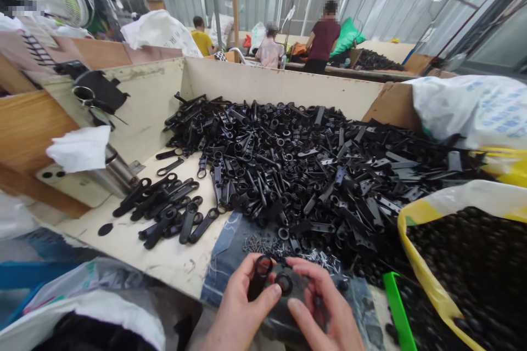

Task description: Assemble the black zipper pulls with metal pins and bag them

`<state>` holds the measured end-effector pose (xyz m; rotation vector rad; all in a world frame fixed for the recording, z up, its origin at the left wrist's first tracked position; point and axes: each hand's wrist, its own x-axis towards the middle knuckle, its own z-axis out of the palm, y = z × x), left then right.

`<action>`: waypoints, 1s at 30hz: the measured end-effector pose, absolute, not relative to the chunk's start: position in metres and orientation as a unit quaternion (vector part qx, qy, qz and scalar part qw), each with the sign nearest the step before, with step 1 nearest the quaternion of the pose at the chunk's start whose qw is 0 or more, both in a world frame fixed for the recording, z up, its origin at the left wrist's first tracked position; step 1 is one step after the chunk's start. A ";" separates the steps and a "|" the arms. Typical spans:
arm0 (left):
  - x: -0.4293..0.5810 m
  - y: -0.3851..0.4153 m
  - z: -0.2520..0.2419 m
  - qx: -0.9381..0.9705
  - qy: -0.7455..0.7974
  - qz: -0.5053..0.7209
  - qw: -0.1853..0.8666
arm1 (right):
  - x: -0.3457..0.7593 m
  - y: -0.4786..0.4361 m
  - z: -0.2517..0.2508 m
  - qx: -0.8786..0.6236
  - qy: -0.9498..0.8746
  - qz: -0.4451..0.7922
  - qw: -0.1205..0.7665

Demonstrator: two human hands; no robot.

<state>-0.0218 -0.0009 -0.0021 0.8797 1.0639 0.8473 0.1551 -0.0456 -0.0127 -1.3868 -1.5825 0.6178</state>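
At the bottom middle, my left hand (239, 307) is closed on a black plastic part with a ring end (260, 274), held upright between thumb and fingers. Beside it, my right hand (323, 307) pinches a small black round piece (284, 283) against that part. Both hands hover over a scrap of denim (224, 252) strewn with small metal screws (255, 244). Behind them lies a big heap of black plastic parts (296, 164) in a shallow wooden tray (263, 85). A neat group of the same long parts (168, 211) lies to the left.
A yellow-rimmed sack of black pieces (465, 263) sits at right, with a green plastic strip (397, 312) by it. A metal flask under white cloth (111, 167) and a phone (66, 181) lie at left. Three people work at a far table (325, 35).
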 end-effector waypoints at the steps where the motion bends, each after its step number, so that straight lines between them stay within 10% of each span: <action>1: -0.023 -0.002 -0.001 0.422 0.477 0.387 0.667 | 0.155 -0.045 -0.011 -0.574 -0.637 0.231 0.460; 30: -0.032 -0.013 0.019 0.640 0.472 0.099 0.598 | 0.161 -0.062 -0.019 -0.485 -0.781 0.072 0.387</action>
